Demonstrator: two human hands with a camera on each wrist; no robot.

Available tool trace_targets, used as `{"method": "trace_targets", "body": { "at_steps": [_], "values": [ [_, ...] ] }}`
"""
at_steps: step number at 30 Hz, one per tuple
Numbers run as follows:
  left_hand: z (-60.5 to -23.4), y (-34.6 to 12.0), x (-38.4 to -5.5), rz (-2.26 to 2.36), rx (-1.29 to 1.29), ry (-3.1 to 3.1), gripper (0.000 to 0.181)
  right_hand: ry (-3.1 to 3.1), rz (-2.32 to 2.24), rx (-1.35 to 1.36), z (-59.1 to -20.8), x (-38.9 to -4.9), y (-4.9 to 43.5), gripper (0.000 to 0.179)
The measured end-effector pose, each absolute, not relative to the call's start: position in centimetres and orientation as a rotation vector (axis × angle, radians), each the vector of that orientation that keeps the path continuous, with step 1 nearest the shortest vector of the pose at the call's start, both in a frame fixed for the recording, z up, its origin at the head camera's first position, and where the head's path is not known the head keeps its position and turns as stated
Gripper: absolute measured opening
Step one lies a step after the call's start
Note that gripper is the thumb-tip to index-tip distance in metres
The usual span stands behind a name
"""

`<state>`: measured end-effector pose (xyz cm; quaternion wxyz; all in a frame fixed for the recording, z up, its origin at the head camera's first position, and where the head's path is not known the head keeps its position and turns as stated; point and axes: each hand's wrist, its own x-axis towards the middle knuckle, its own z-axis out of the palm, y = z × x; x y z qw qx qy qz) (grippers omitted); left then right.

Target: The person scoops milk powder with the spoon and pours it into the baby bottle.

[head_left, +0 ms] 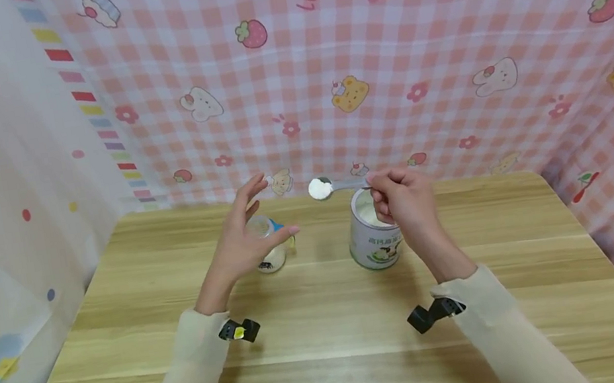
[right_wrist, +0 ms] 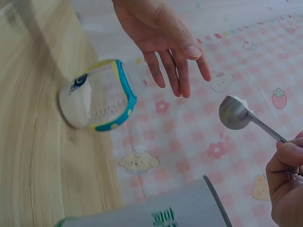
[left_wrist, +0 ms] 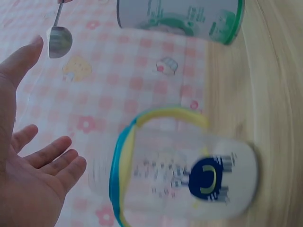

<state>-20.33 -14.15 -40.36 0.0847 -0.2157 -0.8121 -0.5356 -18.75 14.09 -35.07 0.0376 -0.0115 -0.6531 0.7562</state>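
My right hand pinches the handle of a metal measuring spoon, held level above and left of a milk powder can. White powder heaps in the spoon's bowl. The can is open at the top, with pale powder inside. My left hand hovers over a clear baby bottle, thumb and fingers spread apart, holding nothing. The bottle stands upright without a lid, has a blue and yellow handle ring, and contains white powder at its bottom. In the head view my left hand partly hides it.
Bottle and can stand toward the back of a wooden table, with a gap between them. Behind hangs a pink checked curtain; a white dotted curtain hangs at the left. Black wrist cameras sit on both sleeves.
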Motion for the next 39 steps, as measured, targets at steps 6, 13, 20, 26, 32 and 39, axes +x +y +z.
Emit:
{"method": "trace_targets", "body": {
  "at_steps": [6,13,20,26,32,39],
  "values": [
    [-41.1,-16.2,-20.0,-1.601,-0.575,-2.443,0.095,-2.057,2.298,-0.03,-35.2,-19.2,12.4,0.022],
    [-42.2,-17.9,-19.7,-1.573,-0.5,-2.496,0.096,-2.141,2.246,-0.058,-35.6,-19.5,10.9,0.023],
    [-43.7,-19.0,-19.9,-1.603,-0.435,-2.54,0.097,-2.162,2.254,-0.015,-36.1,-19.9,9.6,0.019],
    [-45.2,-19.4,-20.2,-1.709,-0.403,-2.562,0.098,-2.184,2.251,0.022,-36.5,-20.0,8.5,0.02],
    [-46.5,-19.6,-20.6,-1.771,-0.374,-2.592,0.098,-2.2,2.242,0.063,-37.2,-20.2,7.3,0.022],
    [-47.6,-19.9,-21.0,-1.783,-0.328,-2.66,0.096,-2.203,2.211,0.113,-38.2,-20.6,6.0,0.02]
  ]
}}
